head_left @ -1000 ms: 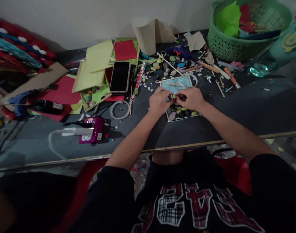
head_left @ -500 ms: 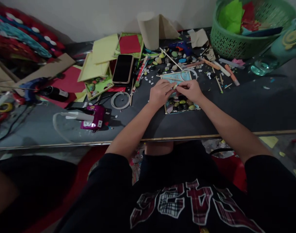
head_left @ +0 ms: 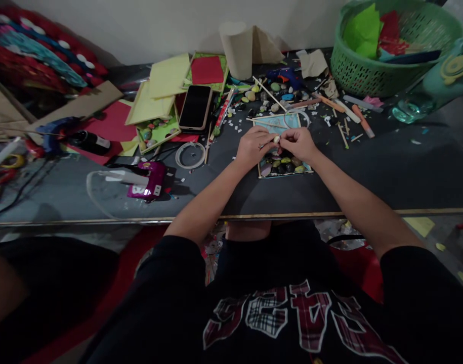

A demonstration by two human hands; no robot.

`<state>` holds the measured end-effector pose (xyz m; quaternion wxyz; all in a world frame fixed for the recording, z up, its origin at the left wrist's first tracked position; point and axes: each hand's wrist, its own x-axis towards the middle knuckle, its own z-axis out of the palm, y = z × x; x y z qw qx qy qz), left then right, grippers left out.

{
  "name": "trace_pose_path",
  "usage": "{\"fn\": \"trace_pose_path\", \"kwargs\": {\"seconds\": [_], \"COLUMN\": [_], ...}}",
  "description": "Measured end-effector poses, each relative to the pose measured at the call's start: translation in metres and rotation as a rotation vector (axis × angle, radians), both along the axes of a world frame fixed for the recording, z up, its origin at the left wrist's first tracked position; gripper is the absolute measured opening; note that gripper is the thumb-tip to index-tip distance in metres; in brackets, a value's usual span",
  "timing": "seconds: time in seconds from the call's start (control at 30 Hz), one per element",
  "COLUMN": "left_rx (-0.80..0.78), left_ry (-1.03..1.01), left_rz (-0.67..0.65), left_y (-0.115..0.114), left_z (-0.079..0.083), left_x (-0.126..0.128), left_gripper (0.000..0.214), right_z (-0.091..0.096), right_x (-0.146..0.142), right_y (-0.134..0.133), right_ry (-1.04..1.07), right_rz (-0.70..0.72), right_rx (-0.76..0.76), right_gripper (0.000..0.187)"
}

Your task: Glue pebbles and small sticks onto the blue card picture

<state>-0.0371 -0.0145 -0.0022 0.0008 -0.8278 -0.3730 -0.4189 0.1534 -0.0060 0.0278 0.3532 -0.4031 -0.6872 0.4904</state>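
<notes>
Between the fingertips of both hands is a small pale pebble (head_left: 277,139). My left hand (head_left: 253,147) pinches it from the left, and my right hand (head_left: 300,144) closes on it from the right. Beneath them lies a small stick-edged frame (head_left: 286,176) with a light blue backing (head_left: 276,121). Dark, yellow and mauve pebbles (head_left: 287,165) fill its near part. My hands cover the middle of the frame. A clear ring (head_left: 308,120) rests over its far right corner, and a thin stick (head_left: 269,94) lies just beyond.
Loose pebbles (head_left: 276,87) and a blue glue gun (head_left: 284,76) lie behind the frame. Left are a phone (head_left: 195,107), a tape roll (head_left: 191,155), a purple device (head_left: 150,182) and a dark bottle (head_left: 90,142). A green basket (head_left: 362,76) and a water bottle (head_left: 424,93) stand right.
The pale pebble has turned between my fingertips and shows more of its surface. Both hands stay over the frame; the whole view has shifted slightly.
</notes>
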Motion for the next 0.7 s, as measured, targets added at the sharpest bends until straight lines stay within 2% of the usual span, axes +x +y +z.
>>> {"fn": "trace_pose_path", "kwargs": {"seconds": [0.13,0.3,0.4,0.7], "left_rx": [-0.010,0.042,0.022,-0.014], "left_ry": [-0.012,-0.021,0.008,0.061], "left_rz": [0.039,-0.088,-0.102,-0.076], "left_y": [-0.0006,-0.0045,-0.0063,-0.0023], "left_z": [0.0003,0.0020,0.0023,-0.0024], "left_x": [0.0009,0.0031,0.0036,0.0031], "left_gripper": [0.048,0.048,0.047,0.051], "right_z": [0.0037,0.0073,0.0097,0.0054], "right_x": [-0.0005,0.0044,0.0077,0.0077], "right_y": [-0.0023,-0.0015,-0.0001,0.0010], "right_ry": [0.050,0.043,0.009,-0.112], "right_rz": [0.021,0.112,0.159,0.092], "right_rx": [0.021,0.009,-0.027,0.061], "right_gripper": [0.029,0.037,0.037,0.040]}}
